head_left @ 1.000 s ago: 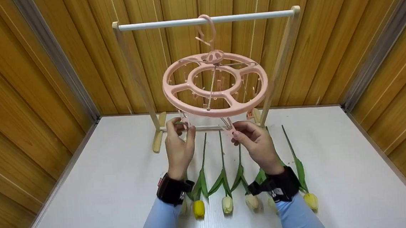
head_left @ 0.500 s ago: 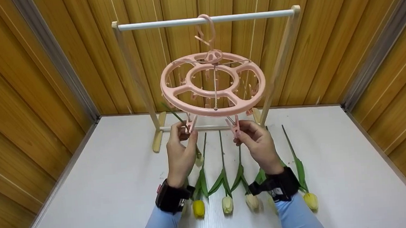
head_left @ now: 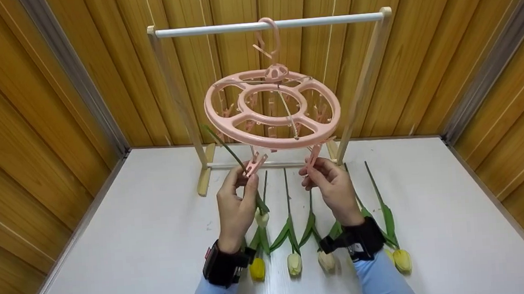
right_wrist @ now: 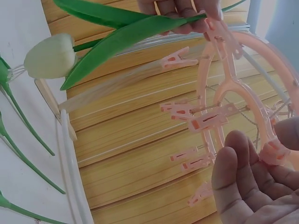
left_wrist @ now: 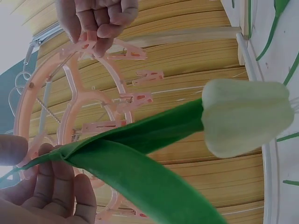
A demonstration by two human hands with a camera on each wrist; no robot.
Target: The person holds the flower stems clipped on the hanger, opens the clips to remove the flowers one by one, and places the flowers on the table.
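My left hand (head_left: 238,204) holds a white tulip (left_wrist: 247,119) by its green stem, blossom hanging down and stem end slanting up to the left. At the same fingertips is a pink clothes peg (head_left: 255,163), right against the stem, hung from a round pink clip hanger (head_left: 261,140). My right hand (head_left: 334,190) pinches another pink peg (head_left: 314,155) on the hanger's near right side. In the right wrist view this peg (right_wrist: 274,151) sits between thumb and fingers. The hanger's hook (head_left: 275,37) goes over a white rail (head_left: 203,30).
Wooden posts (head_left: 370,77) carry the rail at each end. More pegs (right_wrist: 210,119) dangle beneath the hanger. On the white table (head_left: 158,246) lies a row of tulips, among them a yellow one (head_left: 257,269), a white one (head_left: 294,264) and a cream one (head_left: 326,261).
The hanger has turned a little, its near side moving right. The left hand's tulip has swung into view, stem rising left, blossom below. Left hand and peg have shifted slightly right and down.
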